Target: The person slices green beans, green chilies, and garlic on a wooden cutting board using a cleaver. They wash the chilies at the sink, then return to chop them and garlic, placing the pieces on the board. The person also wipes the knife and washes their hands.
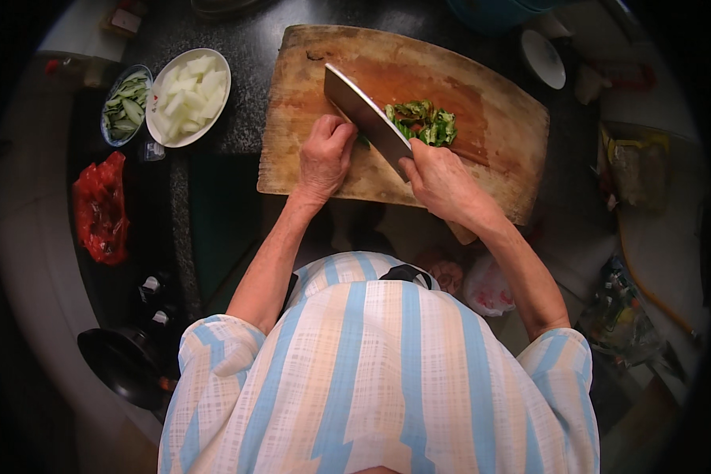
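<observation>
My right hand (441, 178) grips the handle end of a cleaver (364, 115), whose broad blade slants up and left over a worn wooden cutting board (308, 71). Beside the blade's left face, my left hand (327, 151) rests on the board with its fingers curled. A small bit of green pepper (363, 141) shows between that hand and the blade; whether the fingers pinch it is hidden. Cut green peppers (429, 123) lie in a loose pile just right of the cleaver.
At left stand a white plate of pale melon-like chunks (192, 98) and a bowl of sliced green vegetable (125, 109). Below them lies a red plastic bag (101, 207), with a black wok (121, 367) lower down. A white dish (543, 59) stands right of the board.
</observation>
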A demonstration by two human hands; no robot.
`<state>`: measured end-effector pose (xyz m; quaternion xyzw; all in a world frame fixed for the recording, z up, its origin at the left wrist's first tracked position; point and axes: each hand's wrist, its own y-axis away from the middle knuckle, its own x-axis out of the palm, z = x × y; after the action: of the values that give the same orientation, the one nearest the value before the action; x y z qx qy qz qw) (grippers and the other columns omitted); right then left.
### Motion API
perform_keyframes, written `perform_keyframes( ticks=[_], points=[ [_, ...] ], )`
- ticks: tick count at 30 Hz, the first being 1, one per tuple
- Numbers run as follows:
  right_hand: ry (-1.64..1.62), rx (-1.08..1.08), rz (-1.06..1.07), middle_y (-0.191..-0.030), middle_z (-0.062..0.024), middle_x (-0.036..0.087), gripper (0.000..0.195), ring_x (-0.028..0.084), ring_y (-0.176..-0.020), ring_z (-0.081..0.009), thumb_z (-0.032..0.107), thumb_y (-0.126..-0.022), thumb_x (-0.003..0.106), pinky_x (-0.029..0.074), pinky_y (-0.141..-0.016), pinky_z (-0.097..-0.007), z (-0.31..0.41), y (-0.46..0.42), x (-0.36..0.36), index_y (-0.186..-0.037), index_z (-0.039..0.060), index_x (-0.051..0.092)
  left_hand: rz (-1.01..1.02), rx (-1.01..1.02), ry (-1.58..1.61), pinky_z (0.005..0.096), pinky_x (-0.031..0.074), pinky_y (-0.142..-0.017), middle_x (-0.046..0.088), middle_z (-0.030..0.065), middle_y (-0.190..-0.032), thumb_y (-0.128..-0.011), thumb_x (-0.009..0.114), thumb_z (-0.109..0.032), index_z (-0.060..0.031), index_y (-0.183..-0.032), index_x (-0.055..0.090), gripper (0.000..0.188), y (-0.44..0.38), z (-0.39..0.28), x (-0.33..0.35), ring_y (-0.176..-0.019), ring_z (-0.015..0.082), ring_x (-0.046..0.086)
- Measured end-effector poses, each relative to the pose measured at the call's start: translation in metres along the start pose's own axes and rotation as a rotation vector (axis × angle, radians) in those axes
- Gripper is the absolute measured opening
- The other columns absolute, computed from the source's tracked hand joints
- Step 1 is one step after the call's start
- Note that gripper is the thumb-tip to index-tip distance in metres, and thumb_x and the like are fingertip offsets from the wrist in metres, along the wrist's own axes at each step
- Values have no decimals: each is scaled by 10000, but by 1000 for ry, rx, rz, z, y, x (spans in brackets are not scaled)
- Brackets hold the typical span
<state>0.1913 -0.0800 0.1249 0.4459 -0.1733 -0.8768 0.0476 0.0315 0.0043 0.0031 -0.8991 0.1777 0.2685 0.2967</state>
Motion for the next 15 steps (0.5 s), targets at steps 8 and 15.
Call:
perform_keyframes(
  ticks=[8, 15],
  points=[
    [-7, -11, -219, -717, -261, 602, 211, 601, -717, -432, 179, -861, 531, 480, -656, -491, -2, -36, 46, -850, -32, 522, -7, -45, 42, 356, 476, -635, 534, 98, -832, -753, 645, -28, -45, -825, 604, 84, 0, 2, 3, -755, 284, 566],
    [-230, -11, -274, -767, -276, 595, 220, 580, -768, -442, 169, -853, 531, 456, -691, -487, -22, -32, 40, -874, -49, 544, -3, -95, 81, 340, 473, -636, 531, 105, -837, -756, 660, -36, -37, -847, 616, 100, -2, -1, -1, -751, 263, 570]
  ],
)
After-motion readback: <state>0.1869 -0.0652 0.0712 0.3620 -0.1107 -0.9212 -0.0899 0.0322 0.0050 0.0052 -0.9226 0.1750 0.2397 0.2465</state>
